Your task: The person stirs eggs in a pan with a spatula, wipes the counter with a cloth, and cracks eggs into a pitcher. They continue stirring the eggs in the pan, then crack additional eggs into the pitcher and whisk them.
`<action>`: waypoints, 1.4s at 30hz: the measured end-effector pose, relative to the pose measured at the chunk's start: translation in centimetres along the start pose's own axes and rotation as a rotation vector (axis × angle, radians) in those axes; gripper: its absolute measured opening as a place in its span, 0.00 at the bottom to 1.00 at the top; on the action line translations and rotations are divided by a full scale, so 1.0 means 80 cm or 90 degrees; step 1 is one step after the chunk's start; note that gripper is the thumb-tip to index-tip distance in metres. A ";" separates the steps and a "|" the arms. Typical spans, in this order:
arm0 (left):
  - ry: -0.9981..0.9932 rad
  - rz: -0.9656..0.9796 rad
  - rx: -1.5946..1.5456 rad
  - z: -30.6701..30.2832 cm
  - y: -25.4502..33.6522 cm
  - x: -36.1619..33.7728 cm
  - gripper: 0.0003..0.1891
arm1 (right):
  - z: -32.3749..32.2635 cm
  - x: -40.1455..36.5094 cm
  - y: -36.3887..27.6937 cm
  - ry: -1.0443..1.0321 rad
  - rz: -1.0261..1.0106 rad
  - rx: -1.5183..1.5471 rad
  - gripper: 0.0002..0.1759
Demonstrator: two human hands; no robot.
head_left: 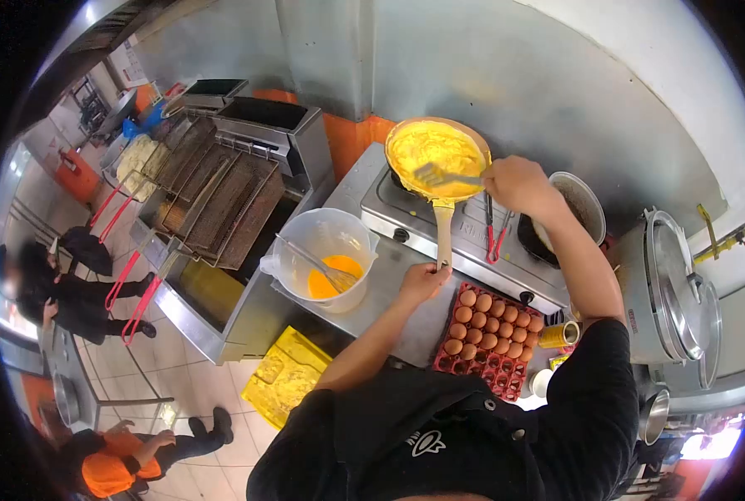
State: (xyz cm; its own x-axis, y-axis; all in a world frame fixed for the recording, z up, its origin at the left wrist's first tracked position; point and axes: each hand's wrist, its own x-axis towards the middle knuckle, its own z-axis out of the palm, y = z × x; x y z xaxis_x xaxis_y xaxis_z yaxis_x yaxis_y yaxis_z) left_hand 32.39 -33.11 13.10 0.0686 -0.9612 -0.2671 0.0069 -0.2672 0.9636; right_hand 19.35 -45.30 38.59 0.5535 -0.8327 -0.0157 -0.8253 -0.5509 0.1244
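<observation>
A frying pan [478, 194] of yellow scrambled eggs [426, 150] sits over the left burner of the gas stove [422, 225]. My left hand [423, 282] is closed around the end of the pan's pale handle [443, 230]. In my right hand [518, 184] is a spatula [435, 175], its slotted blade in the eggs near the pan's middle. To the left of the handle stands a white plastic pitcher [351, 230] with beaten egg [330, 284] and a whisk [310, 257] inside. A red tray of brown eggs [485, 326] lies in front of the stove; several front cups hold none.
Red-handled tongs [493, 242] and a second pan [585, 200] are on the stove's right side. A large metal pot [652, 292] stands farther right. Fryer baskets [218, 196] and a yellow crate [285, 376] are at left. Two people [118, 459] are on the tiled floor.
</observation>
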 end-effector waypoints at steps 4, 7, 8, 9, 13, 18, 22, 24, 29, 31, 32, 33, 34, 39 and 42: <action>0.006 0.101 0.057 0.001 -0.021 0.010 0.19 | 0.060 0.028 0.000 -0.025 -0.043 -0.056 0.12; 0.018 0.103 0.065 0.002 -0.014 0.004 0.20 | 0.092 0.063 0.012 -0.003 -0.020 -0.066 0.12; 0.029 0.062 0.072 0.002 -0.008 -0.001 0.20 | 0.103 0.072 0.019 0.028 -0.025 -0.061 0.12; 0.030 0.064 0.073 0.002 -0.004 -0.004 0.20 | 0.116 0.081 0.023 0.030 -0.025 -0.060 0.12; 0.045 0.042 0.019 0.004 -0.013 0.005 0.20 | 0.122 0.098 0.034 0.120 0.024 -0.098 0.11; 0.035 0.079 0.068 0.003 -0.031 0.015 0.20 | 0.043 0.055 0.023 0.182 0.081 -0.014 0.14; -0.006 0.105 0.034 0.001 -0.028 0.018 0.20 | 0.009 0.011 0.017 0.147 0.021 0.086 0.15; -0.010 0.016 0.010 0.003 -0.025 0.017 0.20 | 0.006 0.001 0.005 0.040 -0.017 0.077 0.16; -0.078 -0.023 -0.099 0.010 -0.080 0.054 0.20 | 0.082 0.051 -0.021 -0.009 -0.014 0.087 0.15; -0.041 0.024 -0.022 0.010 -0.049 0.032 0.20 | 0.123 0.082 -0.023 0.007 -0.010 0.105 0.14; -0.001 0.073 0.048 0.009 -0.038 0.023 0.19 | 0.145 0.098 -0.023 0.045 0.004 0.113 0.14; -0.001 0.072 0.055 0.009 -0.042 0.027 0.19 | 0.155 0.106 -0.025 0.084 0.018 0.121 0.15; -0.020 0.051 0.018 0.010 -0.044 0.031 0.19 | 0.146 0.103 -0.035 0.113 0.073 0.129 0.13; -0.020 0.070 0.027 0.005 -0.032 0.019 0.18 | 0.140 0.114 -0.031 0.142 0.106 0.079 0.12; -0.018 0.050 0.041 0.004 -0.031 0.019 0.18 | 0.130 0.110 -0.018 0.154 0.123 0.048 0.12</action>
State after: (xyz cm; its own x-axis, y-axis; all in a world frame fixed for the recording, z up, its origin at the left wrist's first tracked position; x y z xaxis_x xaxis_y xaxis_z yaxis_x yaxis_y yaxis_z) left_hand 32.15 -33.91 10.33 0.0375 -0.9806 -0.1921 -0.0615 -0.1942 0.9790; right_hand 24.21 -52.44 27.93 0.3886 -0.8901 0.2380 -0.9188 -0.3938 0.0274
